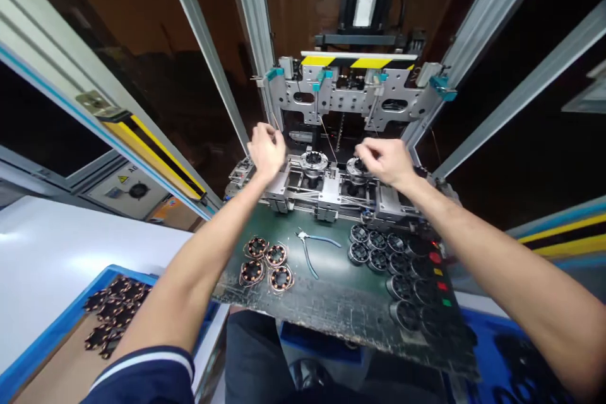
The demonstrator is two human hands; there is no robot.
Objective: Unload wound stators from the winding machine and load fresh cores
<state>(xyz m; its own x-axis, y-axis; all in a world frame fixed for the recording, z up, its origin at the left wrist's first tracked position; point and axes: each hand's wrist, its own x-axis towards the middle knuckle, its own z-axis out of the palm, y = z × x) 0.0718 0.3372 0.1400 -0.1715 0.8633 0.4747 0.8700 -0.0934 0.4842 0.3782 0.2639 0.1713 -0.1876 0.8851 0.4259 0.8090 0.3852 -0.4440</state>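
My left hand (267, 150) is raised at the left of the winding machine, its fingers closed in a pinch. A thin copper wire (276, 121) comes down to these fingertips. Over the right round fixture (356, 168), my right hand (387, 159) is also pinched closed; anything between its fingers is too small to make out. The left round fixture (313, 163) holds a dark ring-shaped core. Another thin copper wire (327, 137) slants down between the two fixtures from the metal head plate (348, 100).
Wire cutters (308, 246) lie on the green bench (303, 297). Several copper-wound stators (276, 255) are left of them, several dark ring parts (377, 259) right. A blue bin (61, 322) of wound stators stands at lower left. Machine frame posts (203, 38) flank both arms.
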